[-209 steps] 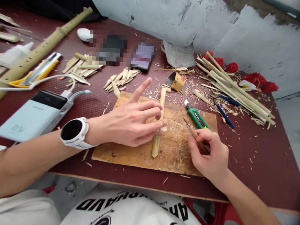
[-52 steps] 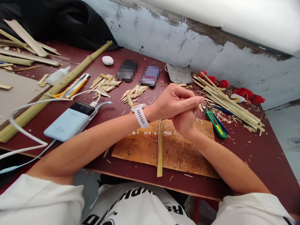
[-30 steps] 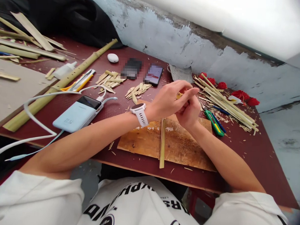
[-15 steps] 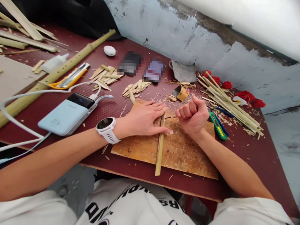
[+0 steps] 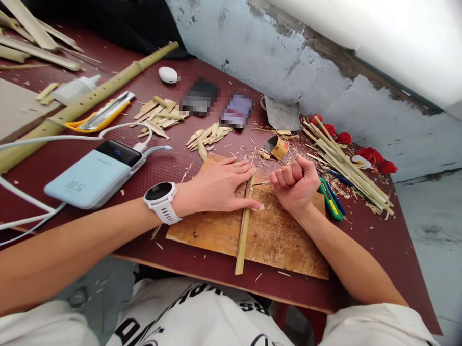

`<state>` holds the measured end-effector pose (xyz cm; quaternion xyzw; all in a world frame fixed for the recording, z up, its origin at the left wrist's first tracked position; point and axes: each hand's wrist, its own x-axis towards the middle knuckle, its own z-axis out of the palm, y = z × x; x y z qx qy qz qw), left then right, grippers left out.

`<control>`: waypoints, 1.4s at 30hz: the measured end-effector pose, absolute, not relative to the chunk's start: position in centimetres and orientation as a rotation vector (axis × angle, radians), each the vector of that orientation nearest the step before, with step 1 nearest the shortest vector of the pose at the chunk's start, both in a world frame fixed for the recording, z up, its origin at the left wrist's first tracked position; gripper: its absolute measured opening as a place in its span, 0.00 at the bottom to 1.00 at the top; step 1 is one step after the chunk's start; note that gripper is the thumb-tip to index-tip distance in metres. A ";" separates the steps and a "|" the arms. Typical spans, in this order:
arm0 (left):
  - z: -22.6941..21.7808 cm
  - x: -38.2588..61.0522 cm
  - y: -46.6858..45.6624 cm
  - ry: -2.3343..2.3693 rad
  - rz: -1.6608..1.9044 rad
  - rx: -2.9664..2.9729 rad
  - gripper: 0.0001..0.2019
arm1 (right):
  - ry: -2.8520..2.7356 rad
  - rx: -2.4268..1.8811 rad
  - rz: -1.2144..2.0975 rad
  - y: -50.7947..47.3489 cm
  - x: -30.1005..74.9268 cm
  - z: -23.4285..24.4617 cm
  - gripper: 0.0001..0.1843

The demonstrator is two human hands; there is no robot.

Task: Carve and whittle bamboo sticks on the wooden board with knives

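A bamboo strip [image 5: 243, 233] lies lengthwise on a worn wooden board [image 5: 213, 233], its near end past the board's front edge. My left hand [image 5: 218, 186], with a white watch on the wrist, lies flat with fingers stretched out, pressing the strip's far part onto the board. My right hand [image 5: 295, 184] is a fist around a small carving knife [image 5: 261, 183]; its thin blade points left and meets the strip just beyond my left fingertips.
On the dark red table [image 5: 366, 240] lie a green utility knife [image 5: 331, 200], a bundle of bamboo sticks [image 5: 346, 162] with red flowers [image 5: 373, 156], cut bamboo pieces [image 5: 207, 136], a light blue power bank [image 5: 95, 174] with cables, a yellow cutter [image 5: 103, 116] and a long bamboo pole [image 5: 84, 103].
Seven seconds ago my hands worked the strip; then they rose and clasped together above the board. Since then they have dropped, left flat on the strip, right fist bringing the blade to it.
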<state>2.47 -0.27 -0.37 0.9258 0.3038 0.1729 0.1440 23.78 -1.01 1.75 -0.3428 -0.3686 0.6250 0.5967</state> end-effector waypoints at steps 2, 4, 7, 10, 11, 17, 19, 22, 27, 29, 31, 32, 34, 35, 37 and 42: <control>-0.4 2.5 -0.3 0.869 0.506 2.668 0.47 | -0.849 -0.803 1.453 -1.1 23.9 1.7 0.34; -0.3 2.5 -0.3 0.873 0.498 2.663 0.48 | -0.855 -0.807 1.451 -1.2 24.0 1.8 0.34; -0.2 2.5 -0.2 0.887 0.462 2.649 0.48 | -0.877 -0.808 1.475 -1.4 24.1 2.0 0.33; -0.2 2.5 -0.2 0.888 0.444 2.643 0.48 | -0.892 -0.805 1.501 -1.2 24.0 2.2 0.34; -0.2 2.5 -0.2 0.889 0.445 2.643 0.48 | -0.892 -0.805 1.504 -1.1 24.0 2.2 0.34; -0.1 2.5 -0.1 0.905 0.438 2.635 0.49 | -0.793 -0.813 1.537 -0.7 24.3 1.8 0.33; 0.0 2.5 -0.1 0.916 0.435 2.633 0.49 | -0.761 -0.822 1.530 -0.7 24.3 1.7 0.33; 0.1 2.5 0.0 0.919 0.440 2.634 0.49 | -0.743 -0.851 1.506 -0.7 24.3 1.5 0.34; -0.1 2.4 -0.1 0.909 0.472 2.635 0.48 | -0.777 -0.895 1.464 -0.9 24.5 1.4 0.33; -0.2 2.4 -0.1 0.904 0.475 2.633 0.47 | -0.823 -0.924 1.437 -1.1 24.6 1.5 0.34; -0.2 2.4 -0.1 0.899 0.478 2.627 0.48 | -0.898 -0.966 1.404 -1.3 24.6 1.6 0.33; -0.2 2.4 0.0 0.899 0.474 2.623 0.48 | -0.953 -0.995 1.369 -1.4 24.5 1.7 0.32; -0.2 2.4 0.0 0.899 0.458 2.616 0.49 | -1.097 -1.064 1.202 -1.6 24.3 1.9 0.29; -0.1 2.4 0.0 0.901 0.448 2.613 0.50 | -1.178 -1.107 1.074 -1.7 24.3 2.0 0.26; 0.0 2.4 0.0 0.908 0.438 2.613 0.51 | -1.335 -1.199 0.775 -2.0 24.5 2.1 0.18; -0.1 2.3 0.0 0.907 0.440 2.628 0.52 | -1.870 -1.254 0.072 -2.5 27.4 3.2 0.18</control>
